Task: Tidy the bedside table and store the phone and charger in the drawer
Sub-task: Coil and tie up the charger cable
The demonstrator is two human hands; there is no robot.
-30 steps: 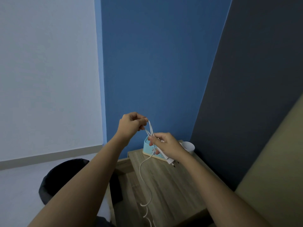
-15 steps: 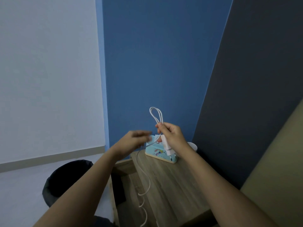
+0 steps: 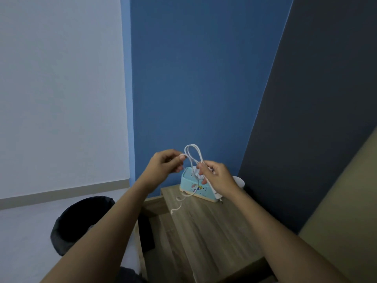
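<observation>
- White charger cable (image 3: pixel 192 155) is held up in loops above the wooden table (image 3: pixel 204 225), between both hands.
- Left hand (image 3: pixel 163 167) pinches one strand of the cable between thumb and fingertips.
- Right hand (image 3: pixel 217 178) is closed around the gathered loops and the white charger plug (image 3: pixel 216 193), which pokes out below the palm.
- Loose cable end (image 3: pixel 177 209) dangles just over the table.
- Pale blue box (image 3: pixel 195 187) stands at the table's back edge, a white cup (image 3: pixel 239 181) beside it.
- Dark bin (image 3: pixel 81 219) sits on the floor to the left.
</observation>
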